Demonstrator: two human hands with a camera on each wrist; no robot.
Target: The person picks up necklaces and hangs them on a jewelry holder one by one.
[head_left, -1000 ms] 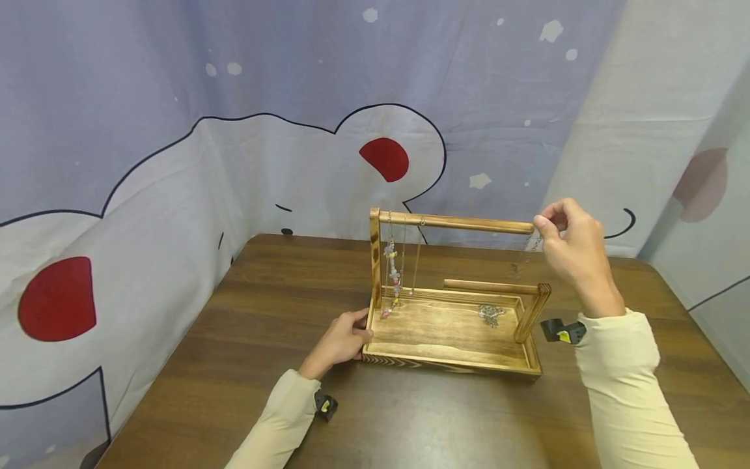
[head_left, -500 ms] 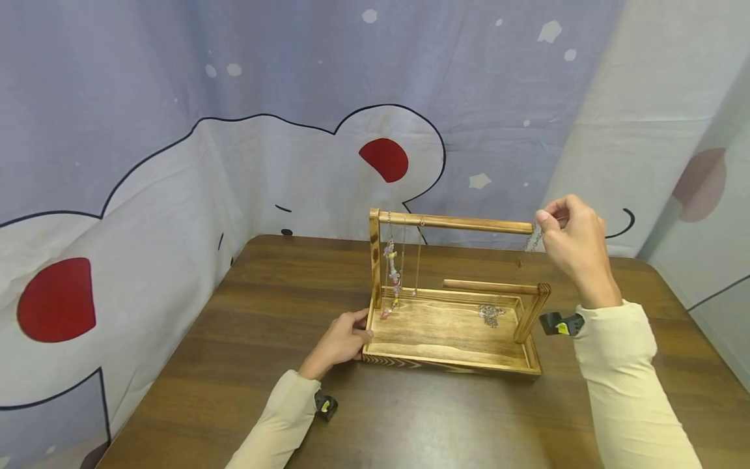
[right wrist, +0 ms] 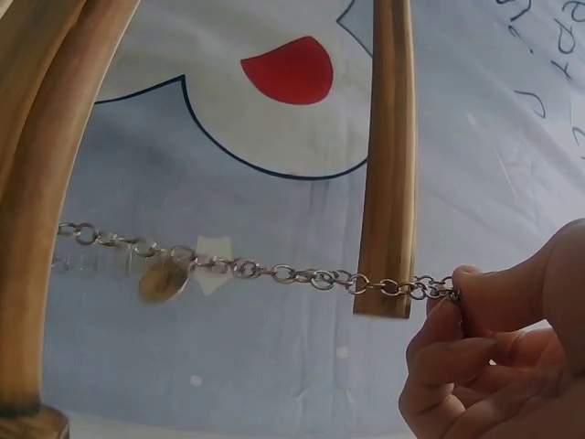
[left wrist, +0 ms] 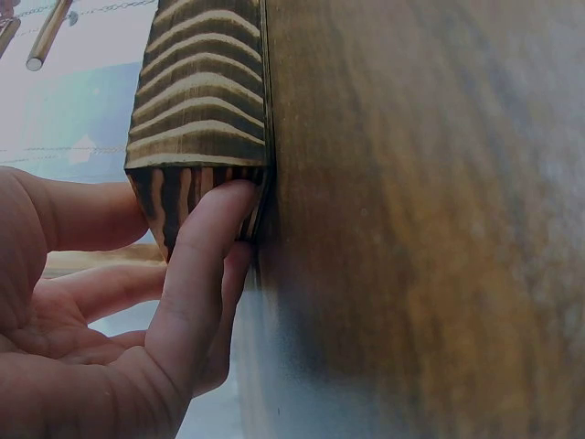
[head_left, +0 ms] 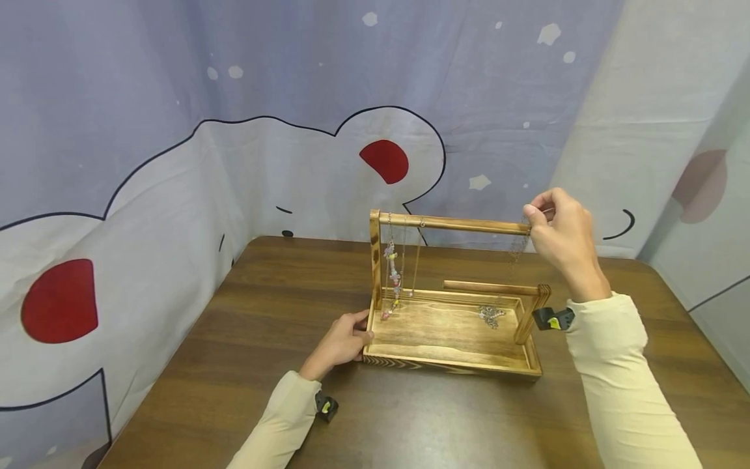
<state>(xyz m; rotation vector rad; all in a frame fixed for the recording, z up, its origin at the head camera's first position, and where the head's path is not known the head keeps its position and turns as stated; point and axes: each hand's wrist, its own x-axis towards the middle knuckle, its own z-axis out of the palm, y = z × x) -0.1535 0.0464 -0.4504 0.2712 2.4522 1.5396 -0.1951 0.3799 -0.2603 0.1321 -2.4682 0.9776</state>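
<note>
My left hand [head_left: 338, 339] grips the left end of the wooden jewelry stand's tray [head_left: 451, 342]; the left wrist view shows fingers against its striped outer end [left wrist: 196, 101]. My right hand [head_left: 564, 238] pinches a silver chain necklace [right wrist: 283, 273] between thumb and forefinger, at the free right end of the upper bar [head_left: 463, 225]. In the right wrist view the chain crosses that bar's end and carries a round gold-toned pendant [right wrist: 164, 281]. From the bar's left part hang a pastel beaded necklace [head_left: 394, 277] and thin chains [head_left: 416, 264].
A lower bar [head_left: 489, 286] juts left from the right post [head_left: 532, 316]. A heaped silver chain [head_left: 491, 316] lies in the tray's right part. The stand sits on a dark wooden table [head_left: 263, 293], with a printed curtain [head_left: 305, 176] behind it.
My right hand has shifted left and slightly up, bringing the chain from beyond the upper bar's tip to its end. My left hand keeps its place on the tray.
</note>
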